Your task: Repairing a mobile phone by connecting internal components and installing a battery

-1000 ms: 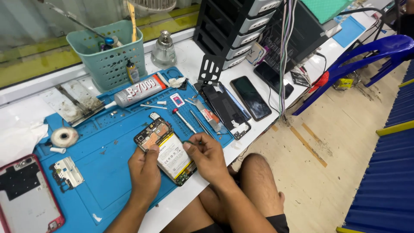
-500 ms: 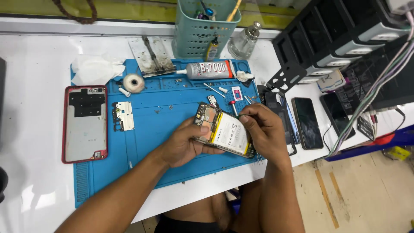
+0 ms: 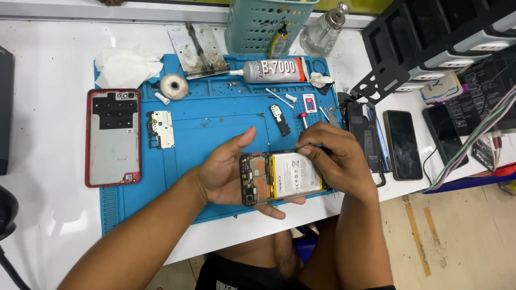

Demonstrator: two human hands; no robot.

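The left hand (image 3: 226, 174) cups the opened phone with its white battery and dark circuit board (image 3: 279, 178), fingers spread under it. The right hand (image 3: 336, 161) is pinched shut on the phone's top edge, maybe around a thin tool; I cannot tell. Since a moment ago the phone has lain flatter, lengthwise. The red phone back cover (image 3: 113, 138) lies far off beyond the left hand on the blue rubber work mat (image 3: 215, 129).

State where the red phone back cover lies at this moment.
In the head view, the red back cover lies at the blue mat's left edge, beside a white bracket.
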